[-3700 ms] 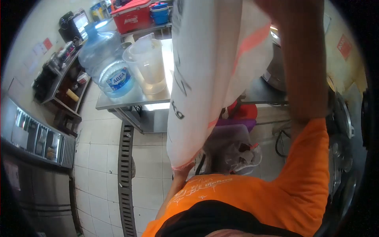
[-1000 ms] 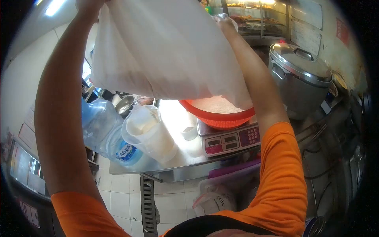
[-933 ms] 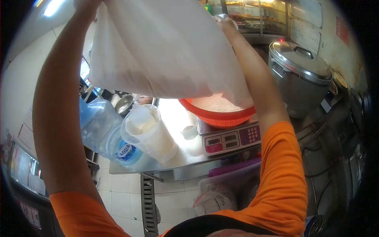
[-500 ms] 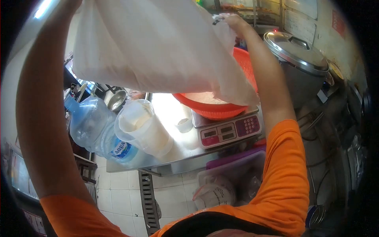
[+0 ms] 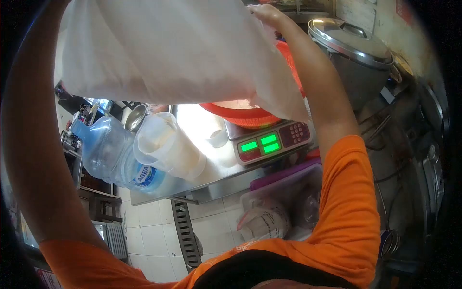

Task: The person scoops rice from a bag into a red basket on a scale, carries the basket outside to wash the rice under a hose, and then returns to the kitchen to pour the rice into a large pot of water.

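Note:
A large whitish sack (image 5: 173, 53) hangs tilted across the upper view, its lower right end over a red plastic basket (image 5: 240, 115). Pale powder (image 5: 236, 103) shows inside the basket. My right hand (image 5: 265, 14) is closed on the sack's upper right edge. My left arm reaches up along the sack's left side, but the hand lies beyond the top of the view. Under the basket is a digital scale (image 5: 274, 144) with green lit displays.
On the metal table (image 5: 192, 190) stand a large water bottle (image 5: 115, 154), a translucent pitcher (image 5: 168, 147) with pale contents and a small white cup (image 5: 217, 137). A big lidded pot (image 5: 353, 58) stands right. Below is a plastic bin (image 5: 298, 202) with bags. A drain grate (image 5: 185, 233) crosses the tiled floor.
The scale's displays, dark before, now glow green. The whole scene has shifted slightly up and left in view. The sack stays tilted over the basket, with my right hand still on its edge.

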`<state>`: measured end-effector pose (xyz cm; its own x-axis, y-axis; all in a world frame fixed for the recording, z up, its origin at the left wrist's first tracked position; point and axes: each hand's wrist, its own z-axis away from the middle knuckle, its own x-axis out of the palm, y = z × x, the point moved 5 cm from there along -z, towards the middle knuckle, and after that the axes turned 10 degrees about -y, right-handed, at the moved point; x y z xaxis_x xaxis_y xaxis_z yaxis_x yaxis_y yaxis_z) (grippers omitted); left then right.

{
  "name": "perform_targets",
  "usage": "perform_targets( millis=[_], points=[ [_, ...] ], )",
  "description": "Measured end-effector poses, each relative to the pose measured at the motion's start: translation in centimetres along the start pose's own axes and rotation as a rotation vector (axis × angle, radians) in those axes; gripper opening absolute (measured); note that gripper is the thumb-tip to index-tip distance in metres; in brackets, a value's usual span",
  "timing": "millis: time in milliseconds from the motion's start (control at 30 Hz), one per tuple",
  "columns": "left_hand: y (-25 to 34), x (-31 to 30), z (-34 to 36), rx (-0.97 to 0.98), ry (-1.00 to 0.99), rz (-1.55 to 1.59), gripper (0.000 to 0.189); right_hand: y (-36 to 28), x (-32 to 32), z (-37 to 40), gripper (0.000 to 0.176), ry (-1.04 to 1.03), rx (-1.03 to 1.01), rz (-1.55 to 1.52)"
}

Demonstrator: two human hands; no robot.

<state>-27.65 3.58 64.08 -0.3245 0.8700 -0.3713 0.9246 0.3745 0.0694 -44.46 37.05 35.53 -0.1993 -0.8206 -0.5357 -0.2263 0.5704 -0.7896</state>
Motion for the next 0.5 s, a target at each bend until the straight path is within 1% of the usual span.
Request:
perform_targets(
  millis=[33, 100, 133, 167, 200, 233, 300, 333, 367, 433, 467, 500],
  points=[
    [0.1, 0.0, -0.2, 0.018, -0.008, 0.005, 0.03, 0.0, 0.4, 0.0, 0.049, 0.001, 0.006, -0.004],
    [0.4, 0.0, -0.6, 0.068, -0.043, 0.017, 0.029, -0.9, 0.9, -0.2, 0.027, -0.029, -0.107, 0.114],
    [0.6, 0.2, -0.8, 0.092, -0.069, 0.022, 0.027, -1.5, 1.0, 0.6, 0.027, -0.023, -0.105, 0.112],
    [1.1, 0.5, -0.9, 0.115, -0.095, 0.027, 0.025, -1.8, 1.3, 1.8, 0.038, -0.053, -0.034, 0.005],
    [1.1, 0.5, -0.9, 0.036, -0.032, 0.022, 0.024, -2.5, 1.6, 2.9, 0.05, -0.085, 0.035, -0.102],
    [0.8, 0.3, -1.0, -0.043, 0.033, 0.017, 0.024, -2.6, 1.7, 2.5, 0.05, -0.082, 0.032, -0.101],
    [0.7, 0.1, -0.9, -0.049, 0.031, 0.02, 0.024, -2.7, 1.7, 1.9, 0.051, 0.014, 0.015, 0.066],
    [0.7, -0.1, -0.7, -0.049, 0.03, 0.024, 0.024, -3.3, 1.8, 1.7, 0.043, 0.093, -0.068, 0.077],
    [0.6, -0.2, -0.5, -0.048, 0.028, 0.024, 0.024, -3.4, 1.7, 1.5, 0.043, 0.09, -0.065, 0.079],
    [0.4, -0.4, -0.3, -0.052, 0.021, 0.023, 0.025, -4.8, 1.9, 1.3, 0.034, 0.048, -0.275, 0.175],
    [0.3, -0.4, -0.2, -0.053, 0.02, 0.02, 0.025, -5.9, 2.0, 1.5, 0.034, 0.037, -0.333, 0.151],
    [0.2, -0.5, -0.1, -0.056, 0.015, 0.019, 0.025, -6.3, 1.6, 1.7, 0.032, 0.051, -0.25, 0.105]
  ],
)
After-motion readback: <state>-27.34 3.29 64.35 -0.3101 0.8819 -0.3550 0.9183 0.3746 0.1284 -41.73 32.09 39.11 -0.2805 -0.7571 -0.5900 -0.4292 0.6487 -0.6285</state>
